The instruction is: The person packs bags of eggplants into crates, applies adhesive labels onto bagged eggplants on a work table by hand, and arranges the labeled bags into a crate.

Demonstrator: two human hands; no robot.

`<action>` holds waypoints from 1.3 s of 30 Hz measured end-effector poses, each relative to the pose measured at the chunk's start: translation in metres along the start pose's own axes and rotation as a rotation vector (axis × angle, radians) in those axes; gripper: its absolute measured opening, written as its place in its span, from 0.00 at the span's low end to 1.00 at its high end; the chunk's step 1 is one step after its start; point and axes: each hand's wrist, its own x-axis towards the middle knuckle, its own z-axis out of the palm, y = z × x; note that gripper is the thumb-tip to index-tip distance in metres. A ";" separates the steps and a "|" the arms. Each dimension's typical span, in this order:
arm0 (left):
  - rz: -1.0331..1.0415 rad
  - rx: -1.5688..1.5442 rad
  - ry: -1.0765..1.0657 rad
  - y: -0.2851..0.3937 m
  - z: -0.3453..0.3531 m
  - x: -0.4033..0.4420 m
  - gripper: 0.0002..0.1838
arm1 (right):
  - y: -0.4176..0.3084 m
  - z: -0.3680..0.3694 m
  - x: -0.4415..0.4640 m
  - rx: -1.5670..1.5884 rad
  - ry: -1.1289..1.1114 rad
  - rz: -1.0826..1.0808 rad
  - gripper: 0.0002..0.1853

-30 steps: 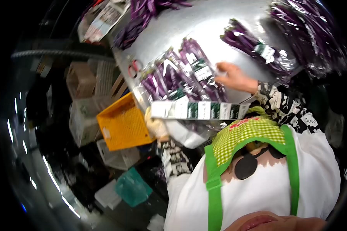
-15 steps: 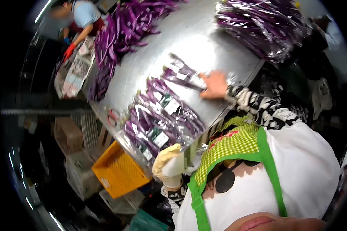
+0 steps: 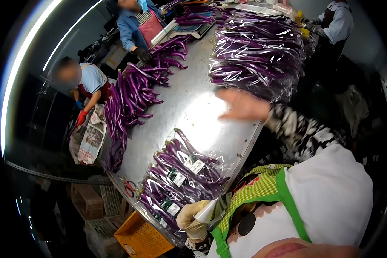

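Head view: at ten o'clock, long, loose purple eggplants [image 3: 131, 94] lie on a grey metal table [image 3: 170, 109]. Near seven, clear plastic bags of purple eggplants with green-and-white labels [image 3: 172, 165] lie side by side. At six, the cream-gloved left hand [image 3: 193, 220] has its fingers clamped on a white strip [image 3: 207, 211]. At two, the blurred, bare right hand [image 3: 245, 105] holds thumb and fingers apart, near a glossy heap of plastic-bagged purple eggplants [image 3: 256, 51] at one.

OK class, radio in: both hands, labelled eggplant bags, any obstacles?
Left hand: gripping white strip. Right hand: open over table, apparently empty. Labelled eggplant bags: lying at near end; scissors beside them, clear of hands.
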 end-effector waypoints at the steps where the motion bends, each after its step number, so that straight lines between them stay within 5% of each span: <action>1: -0.004 0.025 0.048 0.001 0.011 0.000 0.09 | 0.022 -0.051 0.005 -0.014 0.091 0.054 0.43; 3: 0.100 0.118 0.097 -0.001 0.038 0.005 0.08 | 0.089 -0.125 0.017 -0.097 0.362 0.141 0.41; 6: 0.139 -0.018 0.084 0.005 0.082 0.020 0.03 | 0.204 -0.199 0.041 -0.638 0.328 0.382 0.44; 8: 0.074 -0.185 -0.002 0.005 0.094 0.025 0.05 | 0.262 -0.232 0.046 -0.500 0.108 0.534 0.46; 10: -0.065 -0.268 -0.128 0.007 0.102 0.034 0.11 | 0.326 -0.231 0.051 -0.313 -0.020 0.412 0.37; 12: 0.096 -0.335 -0.244 -0.007 0.126 0.052 0.14 | 0.344 -0.233 0.062 -0.263 -0.047 0.368 0.33; 14: 0.264 -0.374 -0.342 -0.012 0.159 0.084 0.15 | 0.338 -0.236 0.060 -0.211 0.010 0.308 0.32; 16: 0.235 -0.198 -0.141 -0.026 0.185 0.076 0.13 | 0.329 -0.234 0.068 -0.383 0.095 0.326 0.31; 19: -0.195 -0.090 0.126 -0.023 0.223 0.075 0.11 | 0.289 -0.257 0.082 -0.423 0.158 0.220 0.29; 21: -0.042 -0.042 0.010 -0.036 0.237 0.074 0.11 | 0.221 -0.268 0.076 -0.370 0.194 0.094 0.29; 22: -0.052 0.020 -0.105 -0.042 0.231 0.073 0.19 | 0.215 -0.259 0.079 -0.422 0.218 0.024 0.29; 24: -0.048 0.082 -0.241 -0.037 0.235 0.079 0.13 | 0.162 -0.259 0.072 -0.454 0.059 -0.029 0.31; 25: -0.036 0.075 -0.288 -0.038 0.238 0.081 0.12 | 0.159 -0.238 0.078 -0.267 0.146 0.000 0.31; 30: -0.297 -0.019 -0.317 -0.009 0.272 0.098 0.15 | 0.126 -0.151 0.072 0.510 -0.118 0.269 0.33; 33: -0.488 -0.170 -0.122 0.018 0.294 0.132 0.12 | 0.114 -0.065 0.035 0.530 -0.065 0.344 0.31; 35: -0.398 -0.102 0.000 0.002 0.286 0.127 0.09 | 0.113 -0.007 -0.007 0.479 -0.408 0.326 0.31; 38: -0.433 -0.108 0.164 -0.023 0.273 0.115 0.05 | 0.120 -0.007 -0.039 0.355 -0.492 0.175 0.31; 39: -0.471 -0.115 0.166 -0.035 0.265 0.108 0.06 | 0.128 0.013 -0.054 0.319 -0.142 0.134 0.30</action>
